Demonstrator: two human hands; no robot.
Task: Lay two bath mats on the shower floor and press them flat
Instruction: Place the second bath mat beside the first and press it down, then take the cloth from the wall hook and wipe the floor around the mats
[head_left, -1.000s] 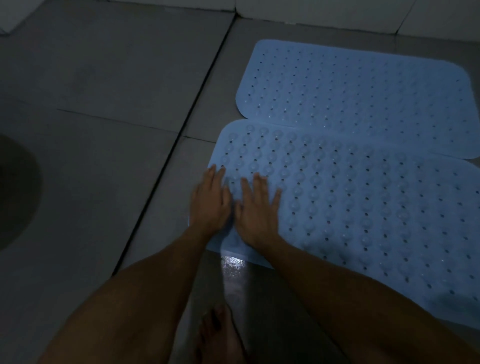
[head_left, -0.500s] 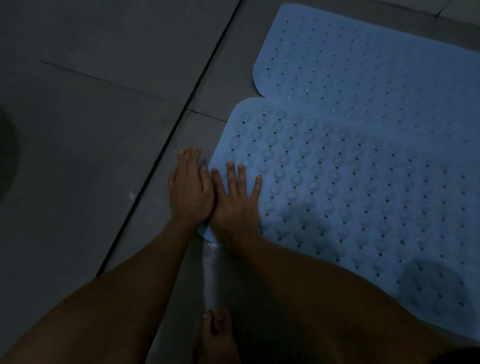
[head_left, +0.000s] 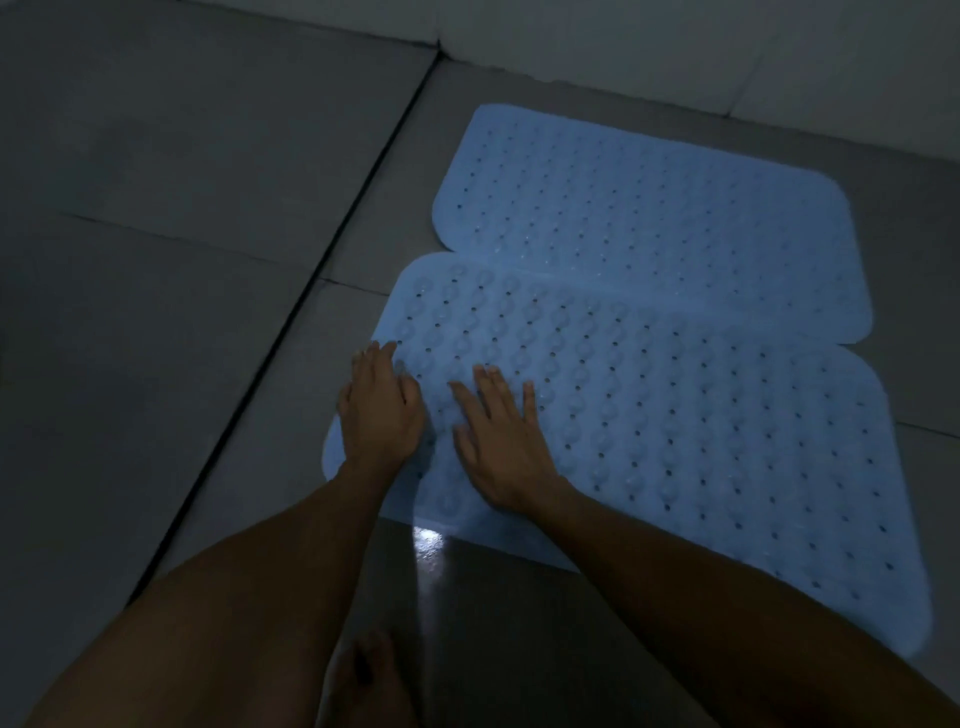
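Hands spread apart since earlier frame, left hand (head_left: 382, 410) and right hand (head_left: 498, 441) flat, fingers straight, on near mat (head_left: 675, 441) left end, far mat (head_left: 675, 234) touching behind, by wall (head_left: 675, 41), grey tile floor (head_left: 182, 260) bare leftward

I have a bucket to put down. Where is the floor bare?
Bare grey tiles lie left of the near mat, beyond the dark grout line. Both hands, left and right, crowd that mat's left end.

Two perforated blue mats — near mat (head_left: 675, 441) overlapping far mat (head_left: 675, 223).
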